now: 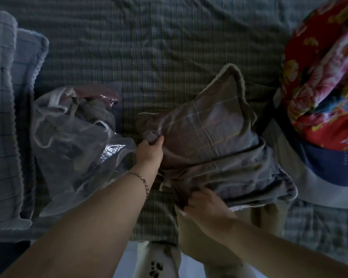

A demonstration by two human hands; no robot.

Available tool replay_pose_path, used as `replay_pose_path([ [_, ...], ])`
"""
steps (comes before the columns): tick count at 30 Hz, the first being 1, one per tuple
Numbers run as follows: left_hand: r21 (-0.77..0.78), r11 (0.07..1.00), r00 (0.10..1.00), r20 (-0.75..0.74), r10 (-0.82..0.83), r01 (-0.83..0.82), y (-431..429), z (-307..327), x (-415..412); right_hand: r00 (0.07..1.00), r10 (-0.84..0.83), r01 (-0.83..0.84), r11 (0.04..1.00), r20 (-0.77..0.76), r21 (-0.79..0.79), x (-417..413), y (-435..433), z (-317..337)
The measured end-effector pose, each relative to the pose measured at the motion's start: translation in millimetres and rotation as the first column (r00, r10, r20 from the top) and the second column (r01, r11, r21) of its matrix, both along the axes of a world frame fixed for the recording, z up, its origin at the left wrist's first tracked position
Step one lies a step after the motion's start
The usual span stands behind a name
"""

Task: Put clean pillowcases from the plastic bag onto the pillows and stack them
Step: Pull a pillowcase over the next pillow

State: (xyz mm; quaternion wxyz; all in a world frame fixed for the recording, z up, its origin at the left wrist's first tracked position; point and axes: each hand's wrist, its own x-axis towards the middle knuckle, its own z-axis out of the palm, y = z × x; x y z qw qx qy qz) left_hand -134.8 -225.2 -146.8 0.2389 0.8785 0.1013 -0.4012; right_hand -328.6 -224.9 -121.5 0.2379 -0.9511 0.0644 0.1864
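- Left hand [149, 149] fingers clench the pillowcase [209, 125] edge; their tips are hidden in fabric.
- Right hand [206, 201] fingers pinch its lower folds, partly buried.
- Plastic bag [74, 141] left of the fingers; contents blurred.

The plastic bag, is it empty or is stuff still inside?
Not empty. Bunched cloth shows through the clear plastic bag near its open top.

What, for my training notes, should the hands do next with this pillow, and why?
Probably tug the pillowcase straight over the pillow: the left hand grips its left corner while the right hand pinches cloth that lies bunched at the near end.
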Motion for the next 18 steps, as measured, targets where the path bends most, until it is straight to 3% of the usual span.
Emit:
replay_pose_path([
  [3,-0.04,0.998,0.997,0.057,0.049,-0.047,-7,4,-3,0.986,0.007,0.017,0.99,-0.165,0.142,-45,20,7],
  [5,-0.034,0.997,0.995,0.07,0.074,-0.072,-13,9,-7,0.976,-0.001,0.026,0.993,-0.218,0.112,-59,21,8],
  [8,-0.04,0.997,0.989,0.125,0.078,-0.073,-15,12,-4,0.989,0.042,-0.04,0.999,-0.142,0.02,-68,7,8],
  [11,-0.06,0.997,0.988,0.142,0.056,-0.048,-18,18,0,0.987,-0.089,0.087,0.996,-0.13,-0.018,-90,-22,16],
  [14,-0.074,0.996,0.984,0.167,0.065,-0.053,-25,27,-1,0.921,-0.186,0.207,0.978,-0.341,0.024,-101,-36,30],
  [16,-0.113,0.992,0.983,0.167,0.071,-0.053,-38,29,2,0.839,-0.141,0.218,0.972,-0.526,0.087,-98,-29,41],
  [18,-0.146,0.989,0.985,0.175,0.013,0.013,-50,28,9,0.788,-0.05,0.21,0.959,-0.613,0.191,-93,-15,36],
])
